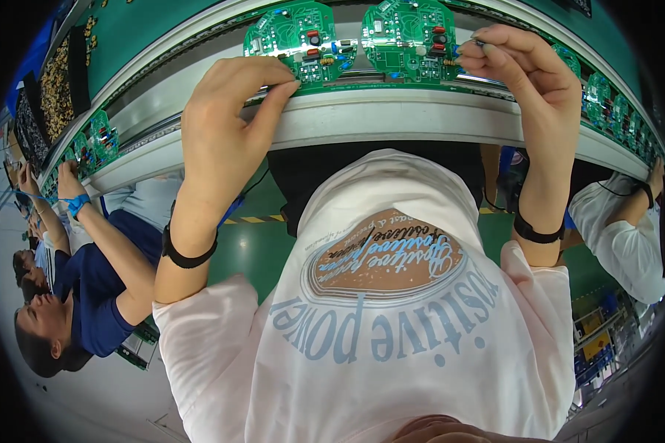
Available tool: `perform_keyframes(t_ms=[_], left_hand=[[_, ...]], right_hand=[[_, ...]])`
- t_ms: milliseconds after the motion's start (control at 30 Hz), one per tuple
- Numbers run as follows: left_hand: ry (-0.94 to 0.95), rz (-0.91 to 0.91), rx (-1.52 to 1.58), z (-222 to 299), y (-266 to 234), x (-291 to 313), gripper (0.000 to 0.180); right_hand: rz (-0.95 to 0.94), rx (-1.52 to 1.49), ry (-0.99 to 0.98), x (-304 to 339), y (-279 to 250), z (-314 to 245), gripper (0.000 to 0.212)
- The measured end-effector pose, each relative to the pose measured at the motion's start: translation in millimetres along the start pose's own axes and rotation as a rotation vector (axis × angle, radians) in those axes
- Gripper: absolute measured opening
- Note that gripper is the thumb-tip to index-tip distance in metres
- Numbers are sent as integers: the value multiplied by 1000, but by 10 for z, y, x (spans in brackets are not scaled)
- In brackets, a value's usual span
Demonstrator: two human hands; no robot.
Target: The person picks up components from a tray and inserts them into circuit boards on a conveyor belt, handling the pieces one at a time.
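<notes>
Two green circuit boards, a left one (297, 33) and a right one (403, 48), lie side by side on the rail ahead of me, with red, blue and black parts on them. My left hand (225, 122) is closed at the near left edge of the left board, thumb and fingertips pinched together; what lies between them is hidden. Beside the right board's right edge, my right hand (543, 81) pinches a small dark electronic component (480, 43) between thumb and fingers. A black band circles each wrist.
A pale metal rail (406, 118) runs along my front. More populated boards stand farther left (100, 140) and right (606, 100). Bins of small parts (58, 85) sit at the far left. Co-workers, one in a dark blue shirt (100, 258), work on both sides.
</notes>
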State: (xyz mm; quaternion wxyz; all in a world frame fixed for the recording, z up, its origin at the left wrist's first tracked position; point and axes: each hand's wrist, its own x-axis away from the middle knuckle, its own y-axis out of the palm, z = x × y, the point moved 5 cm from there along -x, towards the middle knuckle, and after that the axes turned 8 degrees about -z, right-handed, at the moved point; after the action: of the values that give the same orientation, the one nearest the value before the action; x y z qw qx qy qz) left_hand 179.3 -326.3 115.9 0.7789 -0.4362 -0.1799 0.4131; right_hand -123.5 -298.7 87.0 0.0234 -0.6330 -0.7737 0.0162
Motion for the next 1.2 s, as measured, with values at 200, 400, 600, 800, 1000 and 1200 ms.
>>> perform_keyframes(t_ms=[200,400,600,800,1000,1200], left_hand=[[-49,-44,37,10,48,-18,9],[17,29,28,-29,59,-4,9],[-14,31,40,-35,67,5,9],[11,43,21,-45,85,4,10],[-5,32,-12,43,93,-51,9],[84,-23,-202,176,85,-68,10]], right_hand=[[0,50,23,68,-34,-19,21],[13,77,-21,85,9,-40,21],[31,103,-69,102,0,-35,21],[34,109,-108,94,4,-51,22],[47,139,-48,110,-4,-107,20],[-108,632,-303,-23,263,-303,20]])
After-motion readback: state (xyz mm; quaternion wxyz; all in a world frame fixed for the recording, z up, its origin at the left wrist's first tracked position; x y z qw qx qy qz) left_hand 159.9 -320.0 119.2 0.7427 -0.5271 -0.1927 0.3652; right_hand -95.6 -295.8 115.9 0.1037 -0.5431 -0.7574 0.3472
